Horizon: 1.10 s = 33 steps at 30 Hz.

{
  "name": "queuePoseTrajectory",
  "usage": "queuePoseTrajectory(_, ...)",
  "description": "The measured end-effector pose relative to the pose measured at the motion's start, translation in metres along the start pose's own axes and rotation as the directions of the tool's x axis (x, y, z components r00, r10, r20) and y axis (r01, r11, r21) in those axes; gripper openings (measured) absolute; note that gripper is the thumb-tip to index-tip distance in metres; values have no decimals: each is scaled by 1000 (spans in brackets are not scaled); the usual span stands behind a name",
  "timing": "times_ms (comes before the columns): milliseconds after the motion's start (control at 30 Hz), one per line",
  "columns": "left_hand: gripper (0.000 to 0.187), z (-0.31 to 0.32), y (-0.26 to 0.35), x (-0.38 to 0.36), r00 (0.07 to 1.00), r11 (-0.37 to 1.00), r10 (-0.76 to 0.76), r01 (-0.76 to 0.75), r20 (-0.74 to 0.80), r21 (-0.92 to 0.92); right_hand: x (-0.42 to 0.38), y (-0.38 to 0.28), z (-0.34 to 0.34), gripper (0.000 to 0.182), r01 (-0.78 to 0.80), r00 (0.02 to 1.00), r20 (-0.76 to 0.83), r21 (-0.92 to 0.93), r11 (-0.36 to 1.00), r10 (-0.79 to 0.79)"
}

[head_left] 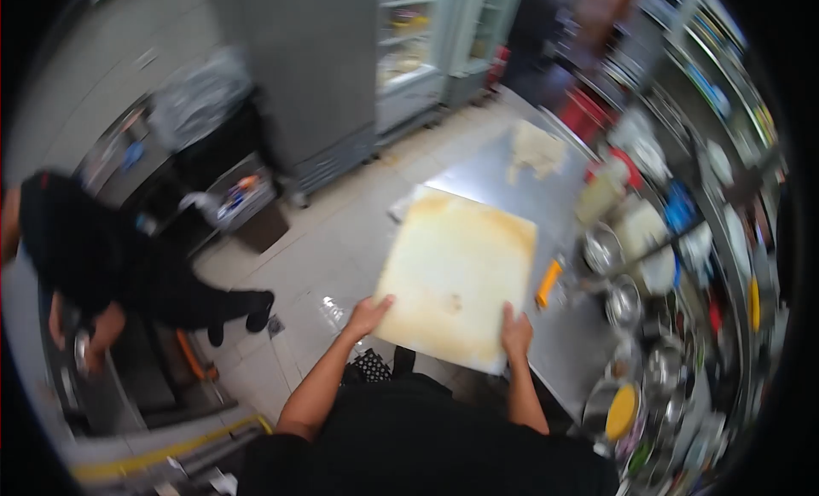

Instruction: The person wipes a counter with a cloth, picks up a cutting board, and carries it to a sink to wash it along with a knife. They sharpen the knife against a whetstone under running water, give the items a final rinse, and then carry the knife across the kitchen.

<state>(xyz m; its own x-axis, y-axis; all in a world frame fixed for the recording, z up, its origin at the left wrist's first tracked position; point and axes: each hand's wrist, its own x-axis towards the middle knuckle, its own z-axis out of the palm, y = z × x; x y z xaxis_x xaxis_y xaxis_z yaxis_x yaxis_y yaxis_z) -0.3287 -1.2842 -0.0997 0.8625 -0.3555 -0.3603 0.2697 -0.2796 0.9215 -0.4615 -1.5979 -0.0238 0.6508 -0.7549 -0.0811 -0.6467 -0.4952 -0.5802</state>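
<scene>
A large, pale, yellow-stained cutting board point(456, 270) is held up in front of me, partly over the steel table point(465, 168) and partly over the floor. At its near left edge my left hand point(367, 317) is closed, thumb on the upper face. My right hand point(515, 332) grips the near right edge the same way. The fingers under the board are hidden. A small dark mark shows near the board's middle. Just right of it on the table lies an orange-handled tool point(550, 283), its kind blurred.
A ragged beige piece point(537, 149) lies at the table's far end. Metal bowls point(623, 301) and containers crowd the right side, below shelves. A tall steel cabinet point(307, 69) stands ahead. At left, a person in black point(128, 240) works near a bin point(260, 227).
</scene>
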Motion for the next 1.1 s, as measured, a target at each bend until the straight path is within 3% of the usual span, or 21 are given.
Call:
queuePoseTrajectory(100,56,0,7,-4,999,998,54,-54,2,16,3,8,7,61,124,991,-46,10,992,-124)
queuePoseTrajectory(233,63,0,6,-9,998,998,15,-12,-54,61,4,8,10,61,213,976,-37,0,977,-213)
queuePoseTrajectory(300,65,-2,4,-8,999,998,16,-13,-48,57,-5,-3,5,65,103,993,-58,-57,993,-106)
queuePoseTrajectory(667,66,-2,1,-8,999,996,-46,48,-21,72,-4,-3,8,71,131,989,-63,-53,990,-134)
queuePoseTrajectory(1100,64,-5,6,-14,1000,999,11,-11,1,48,-1,3,9,71,129,987,-87,-74,989,-135)
